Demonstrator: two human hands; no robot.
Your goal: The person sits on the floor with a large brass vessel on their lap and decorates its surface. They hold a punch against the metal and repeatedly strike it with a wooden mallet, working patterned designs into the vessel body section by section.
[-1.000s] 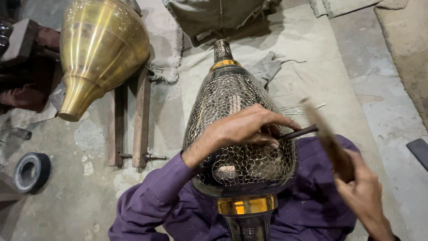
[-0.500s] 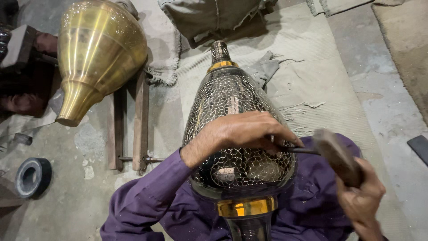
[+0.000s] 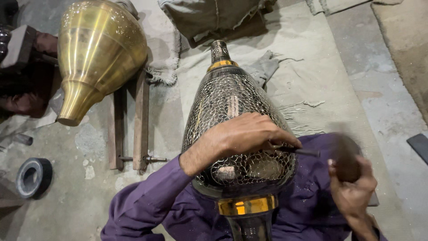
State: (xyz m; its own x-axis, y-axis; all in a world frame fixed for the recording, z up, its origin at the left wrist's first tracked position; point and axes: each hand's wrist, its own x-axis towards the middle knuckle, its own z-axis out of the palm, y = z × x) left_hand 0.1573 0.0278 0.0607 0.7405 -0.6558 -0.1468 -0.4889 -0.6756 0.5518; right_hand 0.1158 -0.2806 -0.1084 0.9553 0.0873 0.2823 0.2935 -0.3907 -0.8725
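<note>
L hand (image 3: 243, 136) pins chisel (image 3: 296, 151) | vase (image 3: 232, 102) | R hand (image 3: 354, 189) grips mallet (image 3: 345, 154) (blurred)

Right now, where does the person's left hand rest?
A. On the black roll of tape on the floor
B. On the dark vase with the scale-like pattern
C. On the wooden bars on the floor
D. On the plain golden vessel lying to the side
B: the left hand lies on the dark patterned vase and holds a thin chisel against it, while the right hand grips a blurred mallet.
</note>
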